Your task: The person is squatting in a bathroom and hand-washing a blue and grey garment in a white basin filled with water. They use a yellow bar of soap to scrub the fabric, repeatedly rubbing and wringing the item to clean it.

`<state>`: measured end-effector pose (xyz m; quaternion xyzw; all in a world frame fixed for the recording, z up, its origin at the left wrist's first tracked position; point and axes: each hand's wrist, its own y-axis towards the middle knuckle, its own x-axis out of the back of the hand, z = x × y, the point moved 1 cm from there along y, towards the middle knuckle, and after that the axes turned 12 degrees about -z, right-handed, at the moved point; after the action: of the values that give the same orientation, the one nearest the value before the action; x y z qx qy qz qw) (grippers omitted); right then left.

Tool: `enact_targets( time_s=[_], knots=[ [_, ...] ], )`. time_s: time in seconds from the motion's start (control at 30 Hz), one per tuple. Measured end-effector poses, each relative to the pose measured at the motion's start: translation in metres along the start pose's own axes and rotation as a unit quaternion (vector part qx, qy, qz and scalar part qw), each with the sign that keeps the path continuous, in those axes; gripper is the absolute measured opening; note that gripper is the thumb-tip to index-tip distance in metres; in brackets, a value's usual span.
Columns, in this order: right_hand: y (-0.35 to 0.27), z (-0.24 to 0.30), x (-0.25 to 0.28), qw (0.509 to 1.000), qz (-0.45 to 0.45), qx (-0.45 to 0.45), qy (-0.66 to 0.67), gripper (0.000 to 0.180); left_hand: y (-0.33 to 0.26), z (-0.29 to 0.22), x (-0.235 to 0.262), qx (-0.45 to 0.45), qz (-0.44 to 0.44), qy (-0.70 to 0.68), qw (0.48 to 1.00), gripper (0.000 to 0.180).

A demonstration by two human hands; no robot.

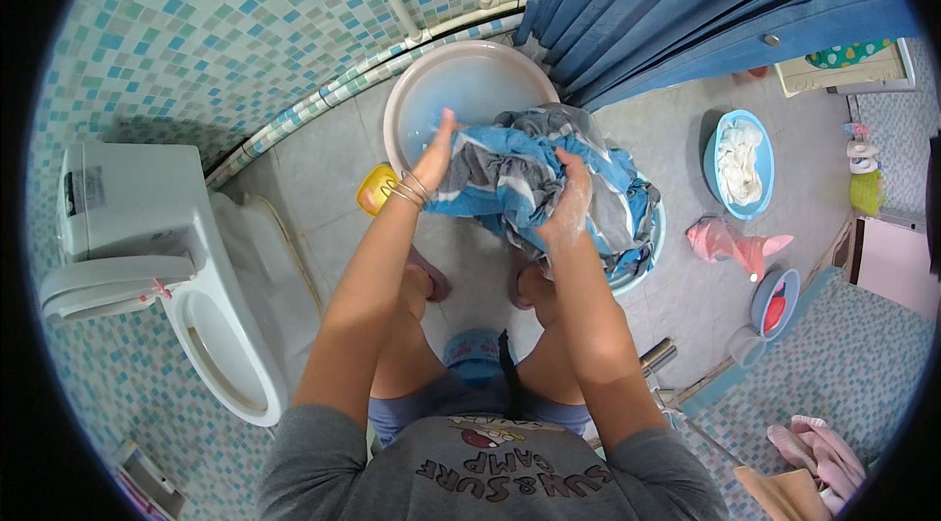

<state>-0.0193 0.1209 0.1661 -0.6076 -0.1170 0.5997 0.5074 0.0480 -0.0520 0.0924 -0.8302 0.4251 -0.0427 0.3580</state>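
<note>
A large crumpled cloth (505, 168) in blue, grey and white, perhaps bedding, is stretched between my hands. My left hand (434, 160) closes on its left end, with two thin bangles at the wrist. My right hand (570, 196) grips a gathered part of it; whitish suds or wet show on the skin. The rest of the cloth heaps to the right in a light blue tub (655, 264), whose rim shows only partly. Just beyond my hands stands a wide pale basin (393, 114) with bluish water. The cloth overlaps its near right rim.
A yellow soap dish (373, 190) lies left of the basin. The white toilet (231, 349) stands at left, a blue curtain (676, 11) hangs at far right. On the right floor are a blue basin (714, 168) of white laundry, a pink bag (727, 245) and a smaller basin (764, 297).
</note>
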Motion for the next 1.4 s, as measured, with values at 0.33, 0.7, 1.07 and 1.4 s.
enact_targets(
  time_s=[0.33, 0.7, 1.07, 1.4],
  knots=[
    [0.014, 0.021, 0.028, 0.986, -0.057, 0.128, -0.091, 0.044, 0.001, 0.017, -0.009, -0.195, 0.035, 0.311, 0.929, 0.028],
    [0.004, 0.011, 0.017, 0.994, -0.039, 0.071, -0.072, 0.036, 0.003, 0.067, -0.014, -0.262, 0.108, 0.523, 0.804, 0.023],
    [0.041, 0.043, 0.076, 0.632, -0.136, 0.283, -0.708, 0.050, 0.003, 0.006, 0.035, -0.301, -0.166, 0.557, 0.756, 0.012],
    [0.059, 0.029, 0.069, 0.967, -0.177, 0.067, -0.173, 0.021, -0.007, 0.026, 0.019, -0.307, -0.079, 0.538, 0.781, 0.037]
  ],
)
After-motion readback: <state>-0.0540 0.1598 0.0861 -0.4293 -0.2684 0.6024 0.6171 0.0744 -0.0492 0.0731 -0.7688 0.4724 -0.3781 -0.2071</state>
